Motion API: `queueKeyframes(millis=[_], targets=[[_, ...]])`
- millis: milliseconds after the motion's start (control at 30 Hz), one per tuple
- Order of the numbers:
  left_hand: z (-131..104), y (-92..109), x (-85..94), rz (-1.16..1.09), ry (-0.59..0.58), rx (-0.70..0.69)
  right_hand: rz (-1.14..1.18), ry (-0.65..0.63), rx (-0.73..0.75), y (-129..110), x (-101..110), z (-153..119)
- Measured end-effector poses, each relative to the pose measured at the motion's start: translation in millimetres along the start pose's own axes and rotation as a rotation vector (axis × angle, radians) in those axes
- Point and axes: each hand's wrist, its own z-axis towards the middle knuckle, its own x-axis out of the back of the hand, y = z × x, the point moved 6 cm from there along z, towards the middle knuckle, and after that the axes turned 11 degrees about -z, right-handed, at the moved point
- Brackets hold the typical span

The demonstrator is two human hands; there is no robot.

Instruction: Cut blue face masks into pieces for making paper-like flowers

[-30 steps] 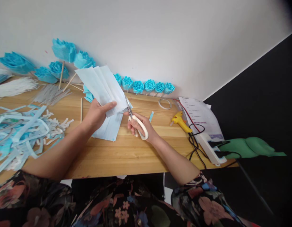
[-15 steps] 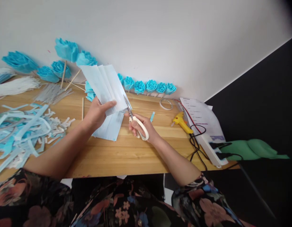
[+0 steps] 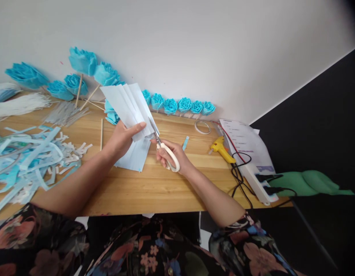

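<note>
My left hand (image 3: 126,138) pinches a pale blue pleated face mask (image 3: 124,103) near its lower edge, thumb on top. The mask is held up at a tilt above the table. White-handled scissors (image 3: 172,159) are gripped in my right hand (image 3: 177,151), with their blades at the mask's right edge. Whether the blades are fully closed is hard to make out. Under the raised mask lies a second light blue mask (image 3: 137,155), flat on the wood and partly hidden by my left hand.
Blue paper-like flowers (image 3: 170,106) on sticks line the wall. Strip scraps (image 3: 39,157) pile up at left, near wire ties (image 3: 65,113). At right are a yellow glue gun (image 3: 222,148), a tape ring (image 3: 202,127), a power strip (image 3: 262,188) and a printed sheet (image 3: 240,140).
The raised mask and my left hand have shifted slightly right and down. My right hand and the scissors stay almost in place at the mask's edge.
</note>
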Motion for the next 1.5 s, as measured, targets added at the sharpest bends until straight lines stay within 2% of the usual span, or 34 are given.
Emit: queueKeyframes(millis=[333, 767, 1133, 1500], targets=[[-2.1, -2.8, -1.4, 0.023, 0.007, 0.034, -0.079, -0.048, 0.051, -8.9, -1.6, -1.5], [-5.0, -7.6, -6.1, 0.051, -0.016, 0.085, -0.100, -0.072, 0.093, -4.5, -1.1, 0.5], [-4.1, -8.4, -3.7, 0.038, -0.011, 0.083, -0.082, -0.029, 0.064, -8.3, -0.2, -2.0], [-5.9, -6.5, -3.1, 0.089, -0.011, 0.099, -0.054, -0.002, 0.057, -2.3, 0.0, -0.7]])
